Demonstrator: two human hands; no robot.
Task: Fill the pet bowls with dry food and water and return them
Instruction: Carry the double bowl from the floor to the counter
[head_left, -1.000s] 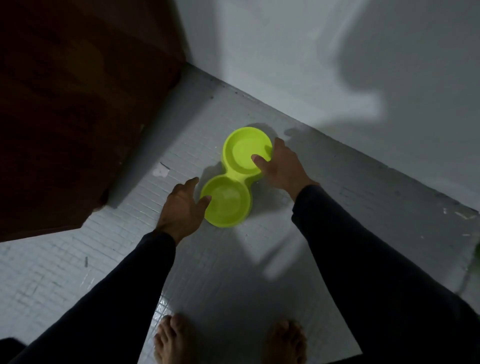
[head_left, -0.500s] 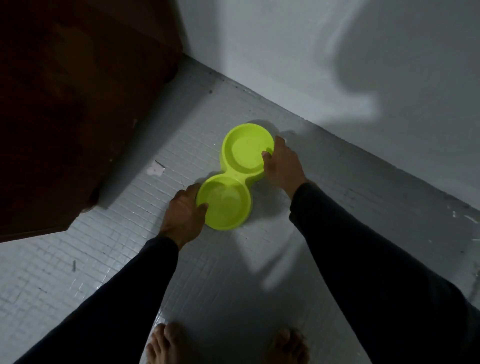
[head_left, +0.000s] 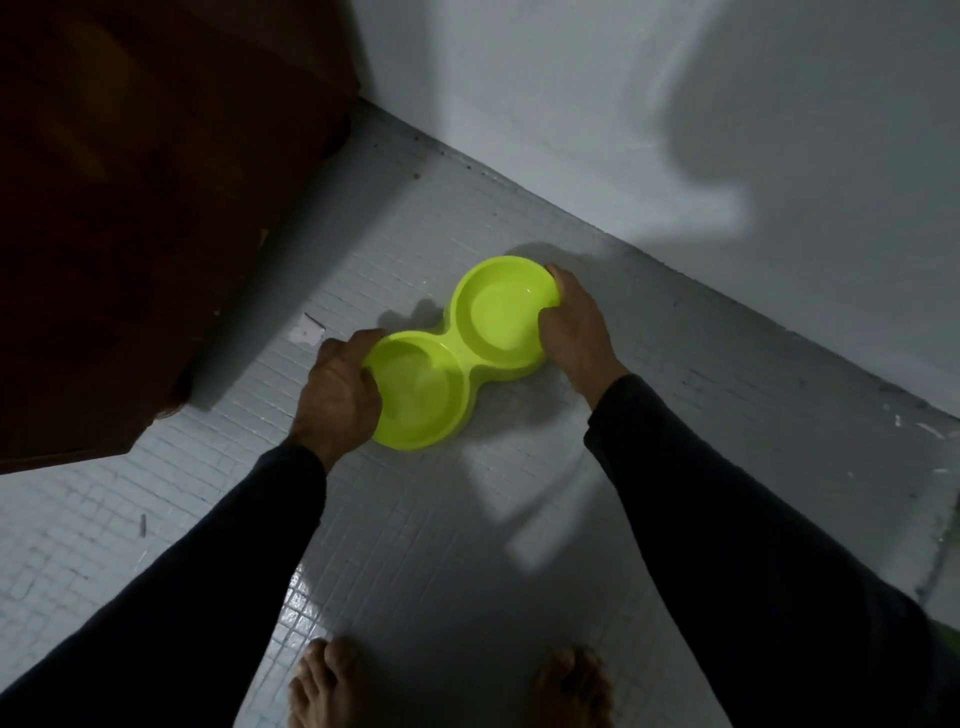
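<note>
In the head view, a lime-green double pet bowl (head_left: 457, 358) sat at mid-frame on the grey tiled floor (head_left: 415, 545), near the pale wall (head_left: 571, 104) that filled the upper right. The left hand (head_left: 340, 392) grasped the rim of the nearer basin, fingers curled over its edge; the right hand (head_left: 574, 325) clasped the rim of the farther basin. Both basins looked empty. A dark wooden cabinet (head_left: 130, 208) filled the upper left, and two bare feet (head_left: 327, 686) stood at the bottom edge.
</note>
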